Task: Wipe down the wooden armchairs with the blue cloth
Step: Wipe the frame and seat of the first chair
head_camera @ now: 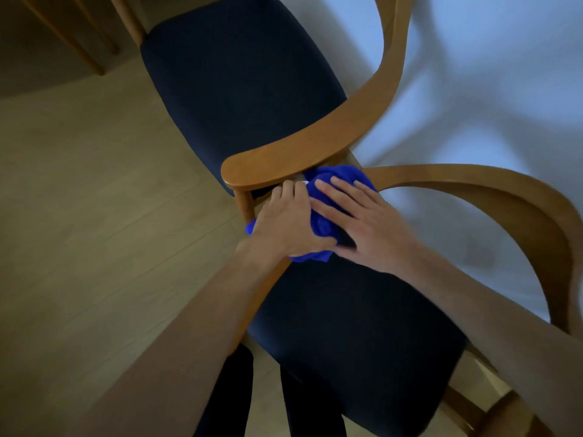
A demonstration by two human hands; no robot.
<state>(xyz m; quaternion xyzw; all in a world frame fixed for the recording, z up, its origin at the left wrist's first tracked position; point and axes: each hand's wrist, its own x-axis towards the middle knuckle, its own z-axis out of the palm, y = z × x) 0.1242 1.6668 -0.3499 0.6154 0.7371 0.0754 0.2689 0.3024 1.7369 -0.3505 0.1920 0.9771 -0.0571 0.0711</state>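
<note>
While your left hand [285, 223] grips the blue cloth [328, 197] below the far armchair's armrest [303, 149], your right hand [362, 222] presses it, fingers straight.

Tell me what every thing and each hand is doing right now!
cloth: bunched up, held between both hands, on the near chair's armrest.
left hand: on the cloth, fingers curled over it.
right hand: flat on the cloth, fingers straight.
far chair: upright, its armrest just above the cloth.
near chair: upright, seat bare.
</note>
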